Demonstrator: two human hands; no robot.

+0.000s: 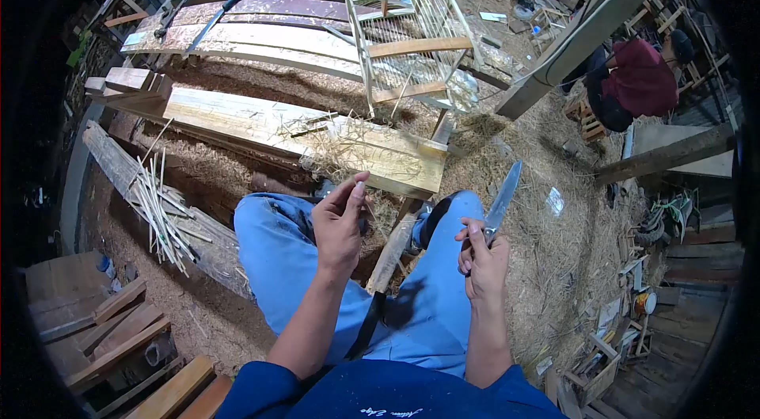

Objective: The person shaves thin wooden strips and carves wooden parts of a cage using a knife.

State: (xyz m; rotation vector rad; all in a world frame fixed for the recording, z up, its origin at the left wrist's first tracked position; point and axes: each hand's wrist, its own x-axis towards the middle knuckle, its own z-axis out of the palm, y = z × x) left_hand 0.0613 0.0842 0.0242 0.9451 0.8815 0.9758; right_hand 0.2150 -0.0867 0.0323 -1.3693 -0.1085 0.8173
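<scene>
My right hand (483,260) is closed around the handle of a knife (503,197), its blade pointing up and away from me. My left hand (339,225) is raised over my lap with thumb and fingers pinched together; whatever is between the tips is too small to make out. Just beyond it lies a thick pale wooden beam (261,122), with thin shavings (348,146) heaped on its near end. To the left, a loose bundle of thin pale sticks (162,213) rests across a weathered plank (119,165).
A wooden frame with thin bars (412,31) stands beyond the beam. A long blade with a dark handle (218,19) lies on the far bench (277,39). A post (586,39) leans at right, near a crouching person in dark red (641,78). Wood scraps surround me.
</scene>
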